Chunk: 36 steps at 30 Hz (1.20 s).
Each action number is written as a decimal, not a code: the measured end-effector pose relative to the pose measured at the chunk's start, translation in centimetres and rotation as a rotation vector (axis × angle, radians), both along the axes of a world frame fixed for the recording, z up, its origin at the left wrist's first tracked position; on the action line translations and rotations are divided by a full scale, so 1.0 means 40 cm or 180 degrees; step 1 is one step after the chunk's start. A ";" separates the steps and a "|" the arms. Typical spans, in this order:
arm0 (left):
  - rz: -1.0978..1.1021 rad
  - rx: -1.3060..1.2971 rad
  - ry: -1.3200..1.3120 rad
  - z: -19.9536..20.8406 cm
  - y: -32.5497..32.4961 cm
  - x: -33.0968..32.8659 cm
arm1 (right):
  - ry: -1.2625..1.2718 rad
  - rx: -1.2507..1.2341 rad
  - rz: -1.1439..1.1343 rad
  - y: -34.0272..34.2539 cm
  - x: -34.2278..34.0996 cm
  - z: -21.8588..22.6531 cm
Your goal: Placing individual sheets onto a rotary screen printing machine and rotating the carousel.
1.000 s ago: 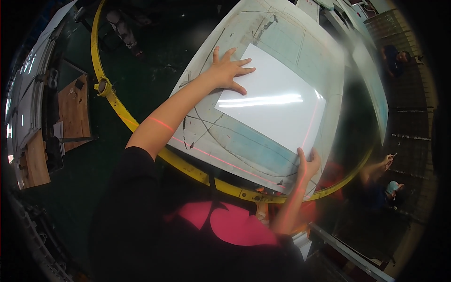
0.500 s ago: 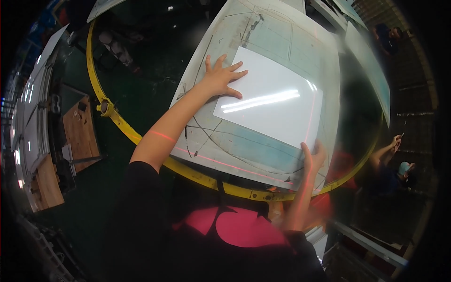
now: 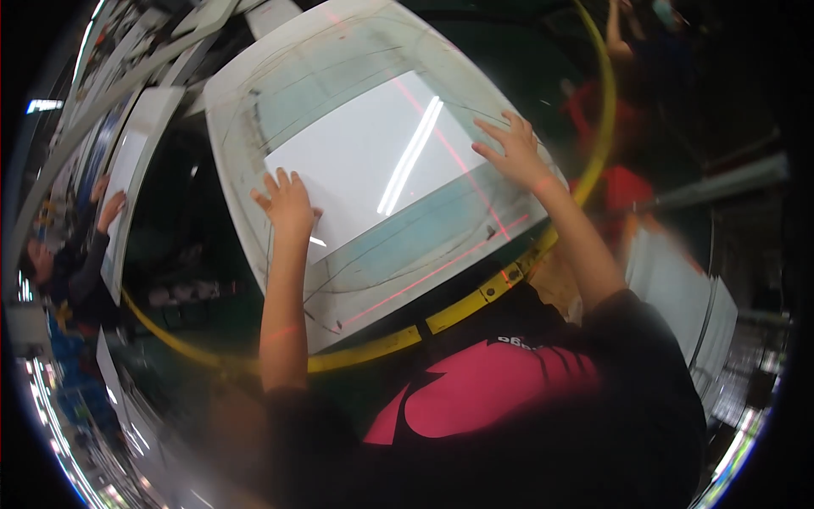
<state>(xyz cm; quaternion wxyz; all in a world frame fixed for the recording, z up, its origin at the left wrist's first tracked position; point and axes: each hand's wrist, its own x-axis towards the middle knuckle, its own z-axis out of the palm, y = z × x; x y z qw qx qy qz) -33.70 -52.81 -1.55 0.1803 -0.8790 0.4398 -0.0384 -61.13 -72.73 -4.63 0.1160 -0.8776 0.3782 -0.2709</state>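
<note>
A glossy white sheet lies flat on a pale, marked worktop. My left hand is at the sheet's left edge, fingers spread, with the thumb over the sheet. At the opposite edge, my right hand has its fingers apart beside the sheet's right side; whether the fingertips touch it I cannot tell. Neither hand grips anything. A red light line crosses the sheet's right part, and another runs along the worktop's near edge.
A yellow curved rail rings the worktop in front of me. At the left, another person's hand rests by a pale panel. White sheets are stacked at the right. Another person's arm shows at the upper right.
The whole view has turned, so worktop and sheet appear rotated. My right hand has left the sheet's near corner, its fingers now spread by the right edge. My left hand remains spread.
</note>
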 end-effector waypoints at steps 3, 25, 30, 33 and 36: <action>-0.0775 -0.1328 0.0053 0.060 0.029 -0.163 | -0.0422 -0.0124 0.0046 -0.013 -0.147 0.132; -0.1829 -0.2687 0.1716 0.113 0.221 -0.488 | 0.0759 0.1036 -0.2032 0.049 -0.905 0.042; -0.1700 -0.2696 0.1838 0.109 0.229 -0.506 | 0.0577 0.0894 -0.2032 0.013 -0.932 0.010; -0.1705 -0.2671 0.1999 0.104 0.232 -0.515 | 0.0432 0.0884 -0.2064 0.008 -0.923 0.019; -0.1687 -0.2638 0.2188 0.103 0.231 -0.520 | 0.0551 0.0888 -0.2148 0.013 -0.896 0.037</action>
